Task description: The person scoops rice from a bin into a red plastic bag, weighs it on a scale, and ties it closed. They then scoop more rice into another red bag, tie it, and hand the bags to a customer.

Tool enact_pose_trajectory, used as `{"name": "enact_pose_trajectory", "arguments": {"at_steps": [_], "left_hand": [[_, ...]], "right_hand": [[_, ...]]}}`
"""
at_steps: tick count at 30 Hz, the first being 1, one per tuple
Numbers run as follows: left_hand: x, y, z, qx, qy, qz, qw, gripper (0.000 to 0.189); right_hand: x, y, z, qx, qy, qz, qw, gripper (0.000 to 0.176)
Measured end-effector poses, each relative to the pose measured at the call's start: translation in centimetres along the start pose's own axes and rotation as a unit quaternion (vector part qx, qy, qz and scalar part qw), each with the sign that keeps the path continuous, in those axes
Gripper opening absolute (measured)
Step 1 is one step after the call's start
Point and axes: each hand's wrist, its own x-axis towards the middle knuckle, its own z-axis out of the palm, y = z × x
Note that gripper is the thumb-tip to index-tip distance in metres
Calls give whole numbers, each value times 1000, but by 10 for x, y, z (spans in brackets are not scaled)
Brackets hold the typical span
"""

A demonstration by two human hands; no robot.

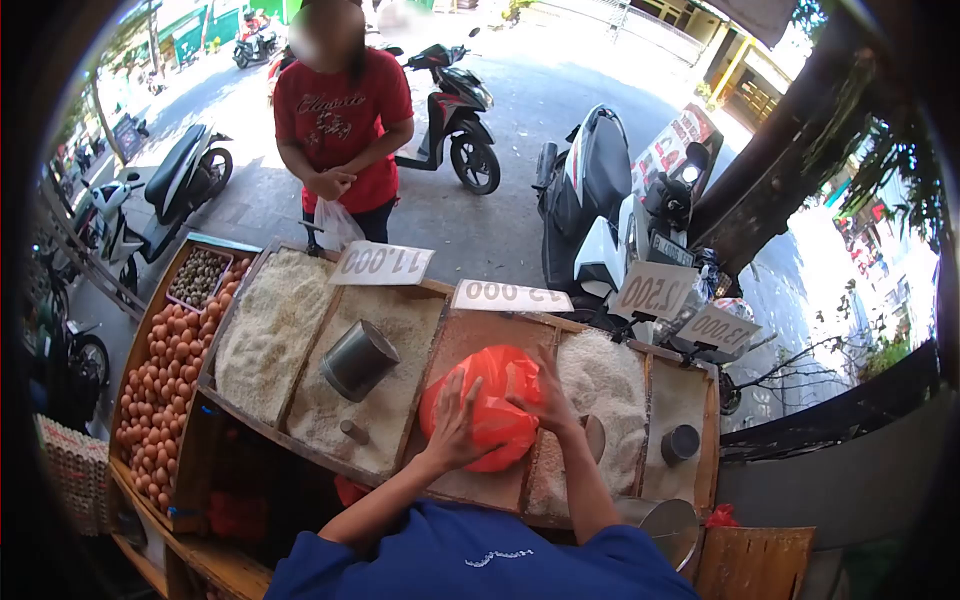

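Note:
A bulging red plastic bag (495,450) sits over the middle rice compartment, between my two hands. My left hand (456,425) holds its left side, fingers stretched over the plastic. On the other side my right hand (548,398) grips the bag, its thumb across the plastic and its fingers toward the far edge. The bag's contents are hidden. Left of the bag, a dark metal measuring can (360,360) lies tilted on the rice (340,425). A round scoop (595,438) shows partly behind my right forearm.
Brown eggs (165,400) fill a wooden bin at left, with small speckled eggs (198,276) behind. Price cards (382,266) line the far edge. A small dark cup (681,444) stands at right. A person in a red shirt (340,120) faces the stall; parked motorbikes (590,190) stand beyond.

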Motion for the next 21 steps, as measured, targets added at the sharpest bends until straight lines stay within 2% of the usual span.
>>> {"name": "enact_pose_trajectory", "arguments": {"at_steps": [1, 2, 3, 4, 5, 6, 8, 10, 11, 12, 13, 15, 20, 21], "left_hand": [[7, -13, 16, 37, -1, 54, 998, 73], [14, -23, 29, 75, 2, 108, 991, 57], [18, -27, 41, -127, 16, -9, 992, 38], [18, -33, 54, -321, 27, -126, 938, 27], [17, -53, 78, -379, 94, -184, 902, 28], [15, -71, 96, -434, 166, -241, 852, 32], [16, -76, 82, -606, 186, -357, 686, 34], [3, -91, 78, -709, 104, -242, 654, 34], [13, -65, 62, -658, 130, -283, 686, 33], [23, -36, 48, -603, 156, -329, 710, 32], [29, -35, 49, -578, 133, -340, 730, 32], [39, -42, 60, -563, 78, -337, 751, 31], [46, -57, 68, -548, 20, -342, 763, 30], [47, -57, 70, -546, 13, -345, 764, 30]], "right_hand": [[10, 11, 17, 6, 20, -42, 999, 58], [14, 25, 33, 123, 10, 43, 991, 42], [17, 39, 48, 241, -2, 119, 963, 29], [23, 49, 61, 241, 9, 104, 965, 29], [28, 56, 75, 381, 55, 183, 905, 23], [33, 59, 86, 511, 86, 255, 817, 25], [37, 55, 80, 556, 55, 355, 749, 31], [34, 82, 84, 502, -129, 347, 782, 25], [19, 100, 104, 353, -116, 224, 901, 33], [13, 110, 120, 194, -92, 84, 973, 48], [12, 101, 118, 130, -109, 62, 984, 52], [13, 82, 108, 100, -159, 93, 978, 61], [16, 30, 90, 59, -203, 87, 973, 86], [16, 33, 94, 60, -213, 83, 972, 86]]}}
